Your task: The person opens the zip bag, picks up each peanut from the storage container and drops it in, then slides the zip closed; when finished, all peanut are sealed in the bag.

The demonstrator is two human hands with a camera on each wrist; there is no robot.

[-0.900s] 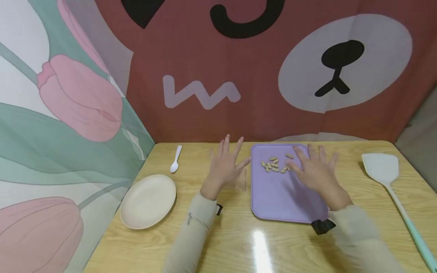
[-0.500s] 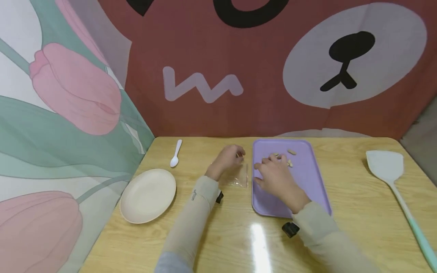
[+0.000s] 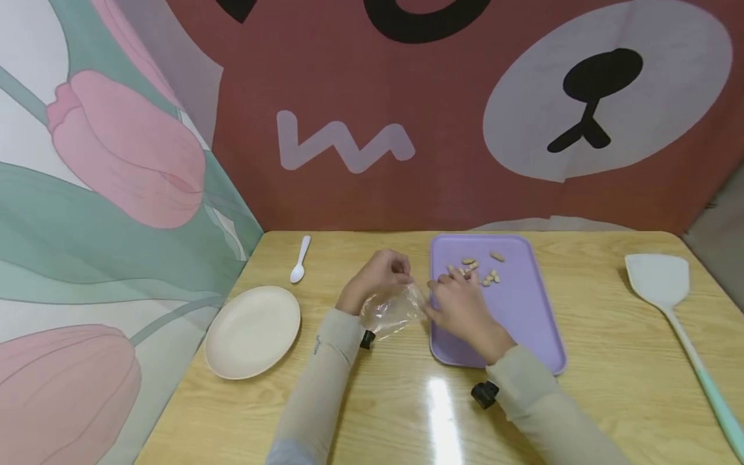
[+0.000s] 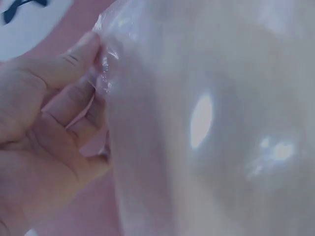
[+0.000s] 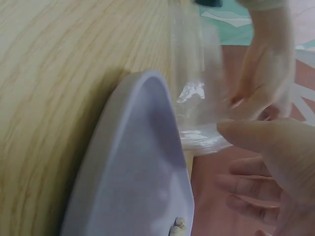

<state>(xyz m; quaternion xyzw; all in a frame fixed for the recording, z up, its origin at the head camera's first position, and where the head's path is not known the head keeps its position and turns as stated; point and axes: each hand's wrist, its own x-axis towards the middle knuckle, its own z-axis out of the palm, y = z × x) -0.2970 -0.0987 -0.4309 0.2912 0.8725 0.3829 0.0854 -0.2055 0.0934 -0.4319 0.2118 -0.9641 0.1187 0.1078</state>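
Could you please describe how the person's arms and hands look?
The left hand and right hand are bare, without gloves. The left sleeve and right sleeve are long and beige, with cuffs; the left one has a small dark marking, too small to read, and a grey-blue part further up the arm. A black device sits beside each cuff.

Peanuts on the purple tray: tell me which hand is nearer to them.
Right. The right hand is over the purple tray, close by the peanuts; the left hand pinches the clear bag, left of the tray.
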